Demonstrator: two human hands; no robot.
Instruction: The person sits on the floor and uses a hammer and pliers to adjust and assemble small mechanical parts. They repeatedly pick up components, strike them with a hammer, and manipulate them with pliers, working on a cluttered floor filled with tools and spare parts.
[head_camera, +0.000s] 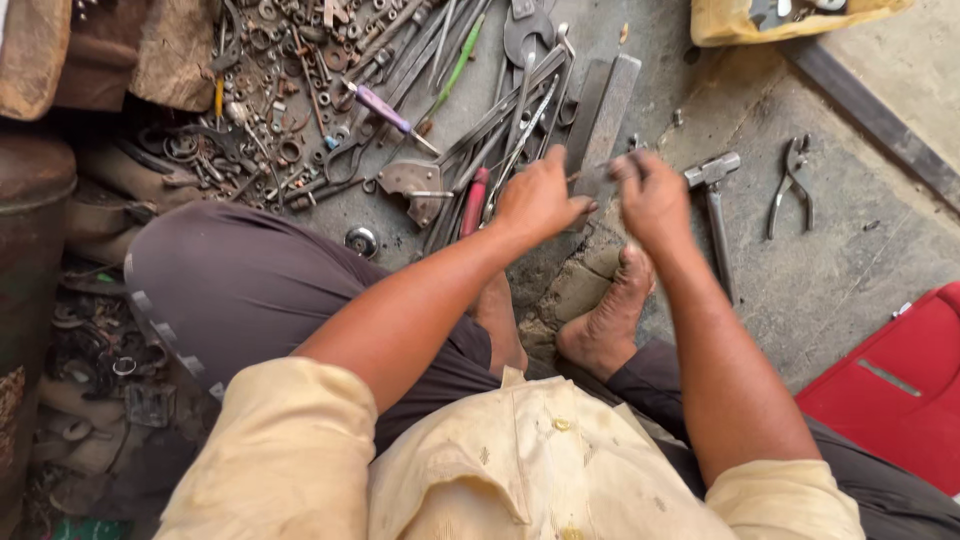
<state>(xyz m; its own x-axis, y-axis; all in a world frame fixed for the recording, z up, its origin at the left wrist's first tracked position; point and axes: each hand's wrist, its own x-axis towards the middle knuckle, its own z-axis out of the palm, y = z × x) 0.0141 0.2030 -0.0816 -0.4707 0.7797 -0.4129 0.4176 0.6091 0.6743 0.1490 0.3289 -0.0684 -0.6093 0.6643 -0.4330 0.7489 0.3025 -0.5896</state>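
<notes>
A thin metal rod (590, 176) is pinched between the left hand (538, 200) and right hand (652, 195) (blurry) above the floor (830, 260); it could easily be dropped into the 1 big tool pile (400, 90) if the pinch slackens.

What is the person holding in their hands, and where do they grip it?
Both hands, left and right, pinch a thin metal piece by its ends; what it is cannot be told.

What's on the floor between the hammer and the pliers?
Head view: bare concrete floor between hammer and pliers.
</notes>
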